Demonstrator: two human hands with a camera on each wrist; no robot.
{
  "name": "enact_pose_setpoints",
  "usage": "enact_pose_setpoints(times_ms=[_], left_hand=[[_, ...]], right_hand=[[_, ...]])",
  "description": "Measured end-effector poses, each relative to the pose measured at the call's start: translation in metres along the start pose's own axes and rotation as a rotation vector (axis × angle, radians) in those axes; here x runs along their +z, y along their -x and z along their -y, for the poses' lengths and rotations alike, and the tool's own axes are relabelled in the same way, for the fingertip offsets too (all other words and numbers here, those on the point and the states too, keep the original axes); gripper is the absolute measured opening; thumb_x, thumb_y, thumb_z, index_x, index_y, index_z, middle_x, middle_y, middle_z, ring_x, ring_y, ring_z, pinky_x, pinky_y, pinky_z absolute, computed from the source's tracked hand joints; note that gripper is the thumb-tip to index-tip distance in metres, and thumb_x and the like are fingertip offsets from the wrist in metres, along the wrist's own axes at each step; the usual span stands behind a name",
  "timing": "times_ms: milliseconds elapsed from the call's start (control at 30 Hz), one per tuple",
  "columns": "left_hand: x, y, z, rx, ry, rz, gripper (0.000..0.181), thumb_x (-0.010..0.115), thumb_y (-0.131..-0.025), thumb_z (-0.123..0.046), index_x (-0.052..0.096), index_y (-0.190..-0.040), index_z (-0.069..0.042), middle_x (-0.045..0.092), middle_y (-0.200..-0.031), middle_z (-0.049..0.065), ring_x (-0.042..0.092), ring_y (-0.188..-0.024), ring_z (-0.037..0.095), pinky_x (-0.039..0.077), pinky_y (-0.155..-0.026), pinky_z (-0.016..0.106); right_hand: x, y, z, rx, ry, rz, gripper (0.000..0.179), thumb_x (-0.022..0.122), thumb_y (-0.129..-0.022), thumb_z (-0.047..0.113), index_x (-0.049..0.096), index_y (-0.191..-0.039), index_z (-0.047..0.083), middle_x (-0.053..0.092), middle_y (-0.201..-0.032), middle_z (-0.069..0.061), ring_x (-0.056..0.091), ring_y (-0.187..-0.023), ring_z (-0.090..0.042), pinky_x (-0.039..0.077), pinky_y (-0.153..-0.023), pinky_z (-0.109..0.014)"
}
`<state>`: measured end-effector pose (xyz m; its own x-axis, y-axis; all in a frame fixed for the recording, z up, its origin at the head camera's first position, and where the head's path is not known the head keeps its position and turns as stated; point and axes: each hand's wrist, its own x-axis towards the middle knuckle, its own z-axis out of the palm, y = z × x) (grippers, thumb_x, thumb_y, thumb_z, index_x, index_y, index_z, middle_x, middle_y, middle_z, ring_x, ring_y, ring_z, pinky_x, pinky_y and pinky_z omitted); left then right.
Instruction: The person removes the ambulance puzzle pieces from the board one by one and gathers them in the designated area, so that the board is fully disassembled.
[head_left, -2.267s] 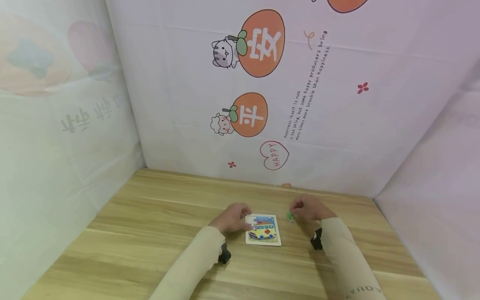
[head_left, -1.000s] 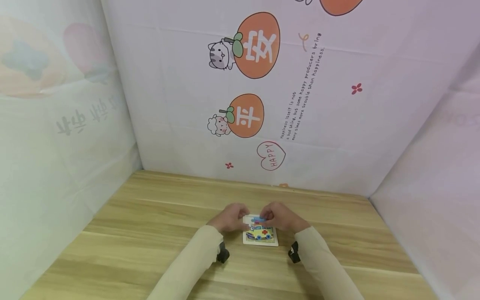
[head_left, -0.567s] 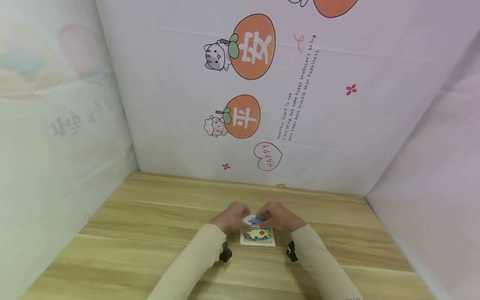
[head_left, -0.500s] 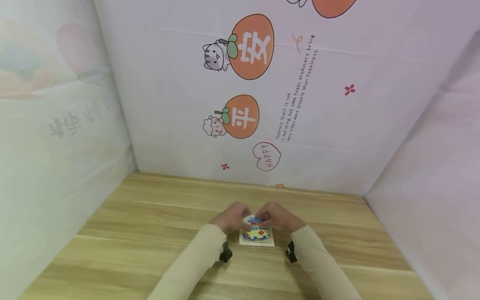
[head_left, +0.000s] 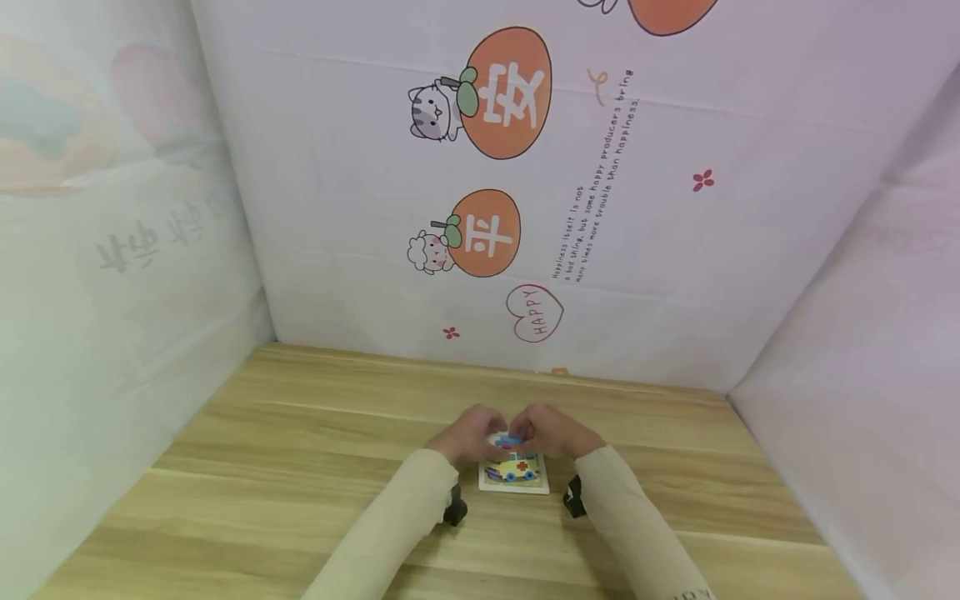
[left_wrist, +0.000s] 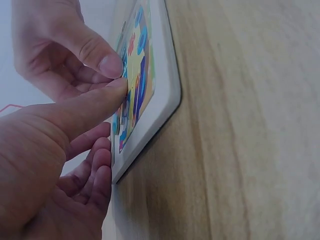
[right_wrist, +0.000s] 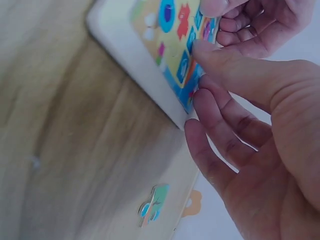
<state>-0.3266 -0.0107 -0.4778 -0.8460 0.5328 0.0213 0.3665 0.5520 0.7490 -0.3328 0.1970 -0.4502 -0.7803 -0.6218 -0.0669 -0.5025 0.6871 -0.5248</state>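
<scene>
A small jigsaw puzzle in a white frame lies on the table, its picture a yellow ambulance with a red cross. At its upper left, my left hand has the thumb on the pictured face and curled fingers against the frame's edge. My right hand grips the upper right likewise, thumb on the pieces. The two thumbs nearly meet. The hands cover the puzzle's top part. A loose green and blue puzzle piece lies apart on the table in the right wrist view; the head view does not show it.
The wood-grain table ends at a white printed cloth wall behind the puzzle. Cloth walls also stand at left and right. Black wrist cameras hang below the sleeves.
My right hand has come left from a green piece on the table to the puzzle's top. The left hand stays at the puzzle, its thumb now farther over the pieces.
</scene>
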Motion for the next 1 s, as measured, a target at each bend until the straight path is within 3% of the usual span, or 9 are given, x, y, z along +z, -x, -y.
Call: enact_pose_setpoints(times_ms=[167,433,767,1000], left_hand=[[0.0037,-0.0029,-0.0017,-0.008,-0.019,-0.013,0.034,0.086,-0.086,-0.011,0.071,-0.115,-0.003,0.073,-0.122,0.011,0.067,-0.119,0.028,0.055,-0.109,0.047],[0.0040,0.0001,-0.0066,-0.006,-0.015,-0.023,0.034,0.086,-0.086,-0.009,0.071,-0.115,0.000,0.073,-0.125,0.015,0.067,-0.121,0.032,0.054,-0.110,0.049],[0.0046,0.0005,-0.0022,-0.021,0.006,-0.031,0.036,0.087,-0.085,-0.012,0.071,-0.115,-0.003,0.072,-0.126,0.014,0.066,-0.122,0.032,0.054,-0.110,0.050],[0.0027,0.0035,-0.0023,-0.043,0.027,-0.026,0.038,0.087,-0.086,-0.012,0.070,-0.119,-0.002,0.070,-0.132,0.015,0.065,-0.126,0.034,0.053,-0.112,0.051]], right_hand=[[-0.0033,-0.0006,0.0007,0.105,0.012,0.012,0.016,0.078,-0.090,-0.003,0.078,-0.102,0.008,0.077,-0.098,-0.003,0.069,-0.093,-0.015,0.063,-0.089,-0.035],[-0.0057,-0.0009,0.0045,0.166,0.001,0.030,0.020,0.077,-0.089,-0.007,0.075,-0.103,0.006,0.075,-0.101,-0.005,0.068,-0.096,-0.016,0.062,-0.092,-0.037],[-0.0043,-0.0001,0.0039,0.187,-0.022,0.017,0.020,0.078,-0.090,-0.003,0.071,-0.104,0.008,0.072,-0.103,-0.003,0.068,-0.099,-0.016,0.061,-0.095,-0.039],[-0.0049,0.0009,0.0060,0.173,-0.050,-0.001,0.010,0.074,-0.097,0.007,0.072,-0.106,0.011,0.074,-0.105,0.000,0.069,-0.103,-0.017,0.061,-0.097,-0.043]])
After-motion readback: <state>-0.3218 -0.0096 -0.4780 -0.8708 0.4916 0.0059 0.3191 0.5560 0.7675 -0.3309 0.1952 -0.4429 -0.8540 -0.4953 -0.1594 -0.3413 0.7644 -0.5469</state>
